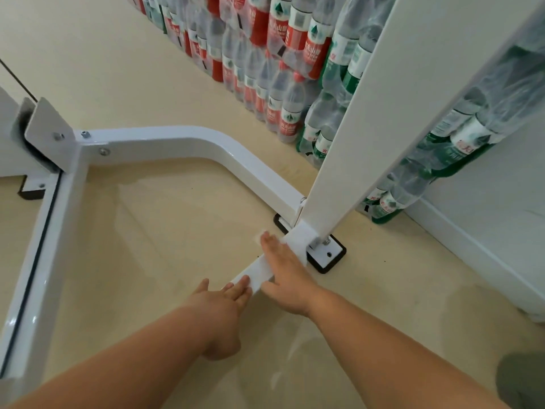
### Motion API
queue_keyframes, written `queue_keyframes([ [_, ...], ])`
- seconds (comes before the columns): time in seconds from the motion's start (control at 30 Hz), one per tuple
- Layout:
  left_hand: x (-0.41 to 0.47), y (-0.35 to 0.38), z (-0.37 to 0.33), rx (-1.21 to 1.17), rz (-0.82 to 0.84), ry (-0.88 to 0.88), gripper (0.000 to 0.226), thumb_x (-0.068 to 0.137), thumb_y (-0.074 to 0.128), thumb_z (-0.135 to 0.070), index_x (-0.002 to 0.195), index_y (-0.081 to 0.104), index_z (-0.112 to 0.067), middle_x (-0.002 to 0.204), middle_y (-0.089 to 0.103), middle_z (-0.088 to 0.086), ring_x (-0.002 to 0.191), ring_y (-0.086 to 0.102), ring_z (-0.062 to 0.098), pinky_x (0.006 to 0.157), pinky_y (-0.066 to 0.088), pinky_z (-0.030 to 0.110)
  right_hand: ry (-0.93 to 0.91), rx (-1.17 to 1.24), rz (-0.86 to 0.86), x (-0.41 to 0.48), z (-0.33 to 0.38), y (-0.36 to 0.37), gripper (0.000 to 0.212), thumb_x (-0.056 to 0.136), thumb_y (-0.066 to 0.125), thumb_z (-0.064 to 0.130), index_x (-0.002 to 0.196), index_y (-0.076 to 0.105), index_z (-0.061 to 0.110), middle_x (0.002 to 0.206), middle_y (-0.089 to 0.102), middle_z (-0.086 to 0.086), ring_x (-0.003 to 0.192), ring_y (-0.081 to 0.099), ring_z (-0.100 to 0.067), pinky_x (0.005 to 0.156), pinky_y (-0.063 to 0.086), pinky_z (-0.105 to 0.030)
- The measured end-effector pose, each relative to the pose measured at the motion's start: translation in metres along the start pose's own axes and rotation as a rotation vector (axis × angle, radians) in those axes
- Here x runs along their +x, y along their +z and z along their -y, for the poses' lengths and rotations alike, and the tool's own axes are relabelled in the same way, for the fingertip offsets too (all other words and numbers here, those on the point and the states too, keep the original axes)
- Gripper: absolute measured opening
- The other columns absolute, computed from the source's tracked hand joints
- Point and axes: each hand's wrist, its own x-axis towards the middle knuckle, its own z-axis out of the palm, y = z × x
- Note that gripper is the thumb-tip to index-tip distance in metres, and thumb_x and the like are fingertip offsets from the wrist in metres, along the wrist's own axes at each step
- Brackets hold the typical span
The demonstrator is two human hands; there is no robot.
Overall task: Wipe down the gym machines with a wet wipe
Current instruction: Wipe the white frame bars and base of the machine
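A white gym machine frame (188, 143) lies low on the beige floor, with a tall white upright post (368, 119) rising from a corner joint. My right hand (287, 276) lies flat with straight fingers along the short base bar (259, 271) by that joint, pressing a white wet wipe (261, 236) whose edge shows beyond the fingertips. My left hand (221, 308) rests with straight fingers against the near end of the same bar. Most of the wipe is hidden under my right palm.
Shrink-wrapped packs of water bottles (274, 69) are stacked along the back wall behind the post. A black-edged foot plate (327, 255) anchors the post. A white wall skirting (472, 240) runs on the right. Another frame rail (38, 246) runs down the left.
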Motion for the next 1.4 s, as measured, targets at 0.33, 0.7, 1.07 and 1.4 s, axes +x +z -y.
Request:
queue_keyframes([
  [0.33,-0.007,0.009,0.009,-0.003,-0.095,0.047,0.085,0.097,0.046,-0.035,0.163,-0.007,-0.023,0.168,-0.023,-0.006,0.157,0.003,0.011,0.128,0.003,0.042,-0.054,-0.539,0.089,0.003,-0.012,0.005,0.084,0.097,0.002,0.07,0.162,-0.017,0.02,0.165,-0.034,-0.002,0.15,-0.036,-0.018,0.127,-0.012,-0.045],
  [0.7,-0.002,0.011,0.011,0.009,-0.053,0.055,0.09,0.096,0.048,-0.037,0.162,-0.012,-0.022,0.165,-0.03,-0.007,0.157,-0.005,0.01,0.128,0.002,0.047,0.046,-0.459,-0.185,-0.001,-0.019,-0.002,0.097,0.088,-0.004,0.076,0.159,-0.024,0.014,0.163,-0.039,-0.007,0.15,-0.037,-0.019,0.125,-0.019,-0.038],
  [1.07,-0.002,0.013,0.012,-0.006,-0.04,0.068,0.091,0.096,0.047,-0.035,0.161,-0.014,-0.022,0.164,-0.032,-0.006,0.157,-0.008,0.01,0.127,0.0,0.047,0.072,-0.38,-0.107,0.002,-0.017,0.028,0.106,0.081,-0.015,0.082,0.157,-0.023,0.008,0.162,-0.039,-0.01,0.148,-0.04,-0.02,0.126,-0.015,-0.044],
  [1.4,-0.002,0.018,0.013,-0.003,-0.067,0.07,0.091,0.096,0.048,-0.034,0.161,-0.015,-0.021,0.164,-0.032,-0.006,0.157,-0.008,0.01,0.128,0.001,0.046,0.202,-0.348,-0.144,0.009,-0.036,0.001,0.092,0.094,0.005,0.073,0.158,-0.023,0.013,0.163,-0.037,-0.003,0.148,-0.039,-0.016,0.126,-0.015,-0.042],
])
